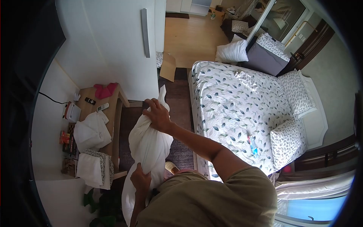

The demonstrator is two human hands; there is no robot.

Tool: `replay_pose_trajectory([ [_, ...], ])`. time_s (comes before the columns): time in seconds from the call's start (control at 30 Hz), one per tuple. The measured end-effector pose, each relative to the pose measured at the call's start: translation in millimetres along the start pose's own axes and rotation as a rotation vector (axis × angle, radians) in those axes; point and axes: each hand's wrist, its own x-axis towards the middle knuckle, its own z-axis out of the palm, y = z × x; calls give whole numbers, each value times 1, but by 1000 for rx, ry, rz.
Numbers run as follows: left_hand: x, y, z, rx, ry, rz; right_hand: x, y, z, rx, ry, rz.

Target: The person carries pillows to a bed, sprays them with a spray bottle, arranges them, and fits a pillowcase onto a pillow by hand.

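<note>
A bulky white bedding cloth (148,143) hangs gathered in front of my body, its upper end narrowing to a point and its lower end running down past my left side. My right hand (158,116), arm stretched across, grips the cloth near its top with curled fingers. Lower down, my left hand (140,178) is closed on a fold of the same cloth, thumb up. The fingers on the far side of the cloth are partly hidden. A slippered foot (172,167) shows just beyond the cloth.
To the right stands a bed with a leaf-print sheet (234,109), pillows (286,143) and a blue-labelled pack (252,145). A wooden desk (117,130) at left bears folded white linen (92,132), remotes (102,107) and a pink cloth (105,90). Cardboard (168,68) leans by the white cabinet (109,45).
</note>
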Motion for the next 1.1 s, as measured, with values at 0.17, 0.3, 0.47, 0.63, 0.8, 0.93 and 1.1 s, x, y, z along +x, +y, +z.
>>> replay_pose_trajectory([
  [0.17, -1, -4, -17, -79, 67, -159, 4, -34, -24, 74, 217, -26],
  [0.3, 2, -14, -21, -226, 239, -90, -13, -52, -1, 335, 268, 111],
  [0.47, 11, -4, -37, -233, 257, -5, -30, -97, 7, 474, 266, 55],
  [0.63, 20, -48, -20, -138, 104, -49, -56, -146, 0, 499, 147, -125],
  [0.8, 27, -31, -27, -439, 204, 21, -59, -162, -18, 520, 128, -126],
  [0.93, 29, -16, -25, -595, 304, 89, -67, -166, -20, 482, 73, -107],
  [1.1, 34, -19, -30, -650, 248, 121, -59, -155, -31, 411, 44, -58],
])
